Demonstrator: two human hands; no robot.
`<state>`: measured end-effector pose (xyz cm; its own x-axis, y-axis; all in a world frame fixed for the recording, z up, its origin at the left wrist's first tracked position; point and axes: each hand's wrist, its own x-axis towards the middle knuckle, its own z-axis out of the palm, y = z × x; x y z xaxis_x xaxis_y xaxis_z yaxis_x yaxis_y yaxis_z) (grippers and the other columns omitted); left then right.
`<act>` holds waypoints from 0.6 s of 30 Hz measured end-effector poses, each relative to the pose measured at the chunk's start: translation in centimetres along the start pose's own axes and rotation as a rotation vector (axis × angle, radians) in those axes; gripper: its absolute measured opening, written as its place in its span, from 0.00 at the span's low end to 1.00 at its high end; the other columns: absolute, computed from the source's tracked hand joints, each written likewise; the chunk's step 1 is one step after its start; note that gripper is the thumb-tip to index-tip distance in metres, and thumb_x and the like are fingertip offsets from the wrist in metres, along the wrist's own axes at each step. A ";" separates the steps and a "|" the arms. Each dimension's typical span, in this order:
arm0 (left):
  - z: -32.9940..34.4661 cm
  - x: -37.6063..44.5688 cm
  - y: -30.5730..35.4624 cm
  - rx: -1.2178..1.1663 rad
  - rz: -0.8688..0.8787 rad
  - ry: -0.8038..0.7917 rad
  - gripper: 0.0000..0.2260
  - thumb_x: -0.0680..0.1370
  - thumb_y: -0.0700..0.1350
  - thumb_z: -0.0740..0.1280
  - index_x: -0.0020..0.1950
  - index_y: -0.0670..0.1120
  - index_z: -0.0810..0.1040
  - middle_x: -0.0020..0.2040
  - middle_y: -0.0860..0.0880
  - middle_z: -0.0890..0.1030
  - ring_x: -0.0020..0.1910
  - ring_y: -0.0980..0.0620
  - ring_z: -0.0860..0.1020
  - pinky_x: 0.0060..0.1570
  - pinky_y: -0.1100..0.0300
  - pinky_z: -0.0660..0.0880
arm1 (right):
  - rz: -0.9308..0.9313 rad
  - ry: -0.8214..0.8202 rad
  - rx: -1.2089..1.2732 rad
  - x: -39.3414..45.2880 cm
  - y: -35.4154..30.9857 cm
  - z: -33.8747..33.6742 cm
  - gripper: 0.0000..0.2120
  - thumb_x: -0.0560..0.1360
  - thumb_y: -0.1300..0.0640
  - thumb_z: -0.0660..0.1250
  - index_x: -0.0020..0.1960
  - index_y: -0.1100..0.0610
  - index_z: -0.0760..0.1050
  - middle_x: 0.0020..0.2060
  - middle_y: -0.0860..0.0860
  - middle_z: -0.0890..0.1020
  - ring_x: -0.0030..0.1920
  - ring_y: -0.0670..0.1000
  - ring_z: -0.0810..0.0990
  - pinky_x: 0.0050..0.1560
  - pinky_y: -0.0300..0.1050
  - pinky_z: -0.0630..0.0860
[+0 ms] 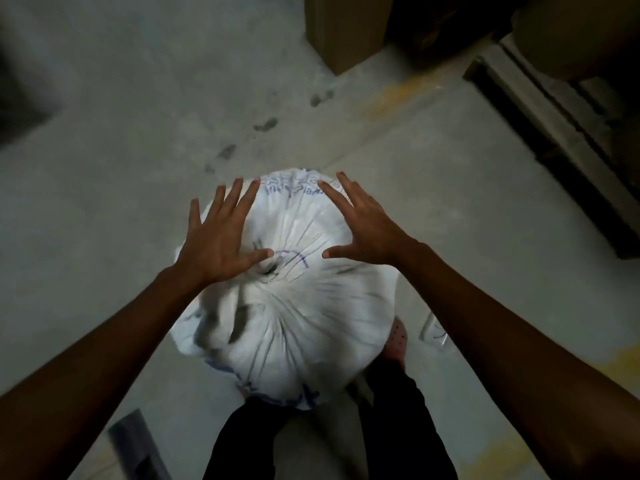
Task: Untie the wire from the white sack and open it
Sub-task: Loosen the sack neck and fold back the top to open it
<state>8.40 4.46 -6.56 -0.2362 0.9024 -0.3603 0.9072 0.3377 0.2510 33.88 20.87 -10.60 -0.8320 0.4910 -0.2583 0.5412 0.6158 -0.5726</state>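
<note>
A full white sack (pixel 298 317) with blue print stands upright on the concrete floor, just in front of my legs. Its mouth is gathered into a tight dark knot (pixel 270 270) near the top centre; the wire itself is too small and blurred to make out. My left hand (pixel 221 237) hovers over the sack's upper left with fingers spread, thumb tip right beside the knot. My right hand (pixel 363 226) is spread over the upper right, thumb pointing toward the knot. Neither hand holds anything.
A cardboard box (pixel 346 29) stands at the back, a wooden pallet (pixel 554 133) runs along the right. A pink perforated shoe (pixel 398 337) shows beside the sack. A dark flat object (pixel 138 445) lies at the lower left on the grey floor (pixel 138 150).
</note>
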 end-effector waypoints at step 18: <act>6.2 -12.3 -12.1 -0.485 -0.259 -0.050 0.60 0.63 0.83 0.63 0.84 0.63 0.36 0.87 0.58 0.47 0.86 0.47 0.50 0.79 0.32 0.47 | -0.435 -0.357 -0.288 6.2 -14.0 8.4 0.62 0.63 0.24 0.72 0.85 0.43 0.42 0.85 0.47 0.41 0.84 0.60 0.38 0.78 0.71 0.50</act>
<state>2.50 -12.40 -10.74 -0.4033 0.7636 -0.5043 0.5545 0.6423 0.5291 20.10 10.06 -10.73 -0.9460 -0.0470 -0.3208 0.1139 0.8782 -0.4645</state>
